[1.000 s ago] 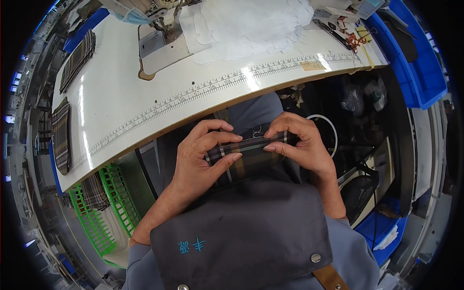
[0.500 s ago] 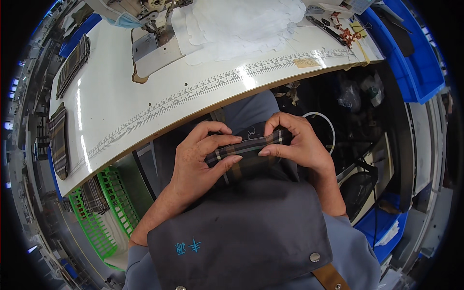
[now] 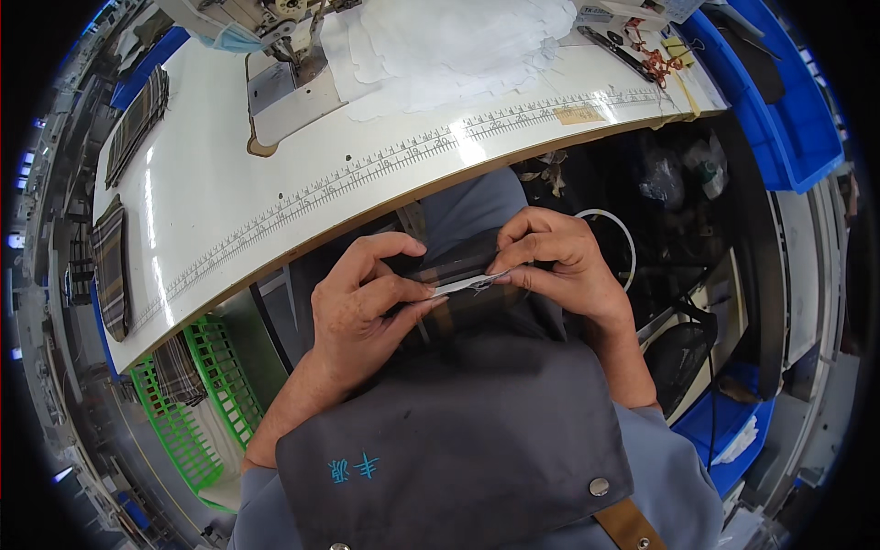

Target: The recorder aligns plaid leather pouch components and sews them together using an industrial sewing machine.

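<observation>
Over my lap, below the table's front edge, my left hand (image 3: 367,302) and my right hand (image 3: 555,270) both grip a dark plaid fabric piece (image 3: 445,319). Thumb and fingers of each hand pinch a folded edge, where a narrow white strip (image 3: 456,288) and some loose threads show between them. The left forefinger is arched above the cloth, its tip off the strip. A dark grey apron (image 3: 449,422) covers my front, just below the hands. Part of the cloth is hidden by my fingers.
The white table (image 3: 211,183) carries a sewing machine (image 3: 289,50), white cut pieces (image 3: 449,46), two plaid stacks (image 3: 112,266) and scissors (image 3: 616,57). Blue bins (image 3: 797,147) stand at the right; a green basket (image 3: 215,385) with plaid cloth is at lower left, a white hose (image 3: 628,243) under the table.
The fabric's edge has turned over, so a white strip now shows where plaid was. My left hand has shifted slightly left, and the fingers of both hands have changed their pinch.
</observation>
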Demonstrator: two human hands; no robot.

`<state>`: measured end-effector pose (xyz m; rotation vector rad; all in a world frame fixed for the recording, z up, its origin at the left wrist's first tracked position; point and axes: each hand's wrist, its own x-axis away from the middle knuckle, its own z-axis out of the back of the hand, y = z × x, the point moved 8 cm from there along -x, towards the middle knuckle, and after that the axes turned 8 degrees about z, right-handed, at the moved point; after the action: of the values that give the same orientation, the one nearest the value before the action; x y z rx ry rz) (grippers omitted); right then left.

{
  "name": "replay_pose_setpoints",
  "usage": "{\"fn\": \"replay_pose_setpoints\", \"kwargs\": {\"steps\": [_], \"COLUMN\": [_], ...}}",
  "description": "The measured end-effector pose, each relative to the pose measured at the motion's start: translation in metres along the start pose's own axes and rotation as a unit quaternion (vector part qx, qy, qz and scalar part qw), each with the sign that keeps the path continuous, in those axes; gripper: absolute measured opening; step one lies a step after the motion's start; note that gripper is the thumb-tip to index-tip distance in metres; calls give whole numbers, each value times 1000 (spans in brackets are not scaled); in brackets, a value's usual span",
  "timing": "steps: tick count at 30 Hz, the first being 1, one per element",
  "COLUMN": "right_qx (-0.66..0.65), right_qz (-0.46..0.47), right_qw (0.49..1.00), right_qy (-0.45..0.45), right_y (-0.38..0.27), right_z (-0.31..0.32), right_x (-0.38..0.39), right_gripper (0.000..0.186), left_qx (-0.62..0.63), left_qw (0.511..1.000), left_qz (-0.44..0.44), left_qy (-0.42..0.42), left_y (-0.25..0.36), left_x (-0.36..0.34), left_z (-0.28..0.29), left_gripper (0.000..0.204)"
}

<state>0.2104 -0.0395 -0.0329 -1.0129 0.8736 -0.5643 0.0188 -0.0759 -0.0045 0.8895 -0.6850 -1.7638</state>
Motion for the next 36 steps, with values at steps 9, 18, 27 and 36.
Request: {"fn": "replay_pose_setpoints", "kwargs": {"steps": [9, 18, 27, 36], "right_qx": [17, 13, 1, -28], "right_qz": [-1, -21, 7, -15], "right_qw": [1000, 999, 999, 999], "right_qy": [21, 46, 47, 40], "right_y": [1, 7, 5, 11], "right_z": [0, 2, 0, -2], "right_x": [-1, 1, -1, 3], "right_gripper": [7, 6, 14, 20], "left_qx": [118, 189, 10, -30], "left_qw": [988, 970, 1000, 998], "left_qz": [95, 151, 13, -14], "left_qy": [-22, -18, 23, 48], "left_y": [-20, -32, -7, -2], "left_x": [0, 4, 5, 6], "left_z": [-2, -8, -4, -4], "left_gripper": [9, 13, 25, 22]}}
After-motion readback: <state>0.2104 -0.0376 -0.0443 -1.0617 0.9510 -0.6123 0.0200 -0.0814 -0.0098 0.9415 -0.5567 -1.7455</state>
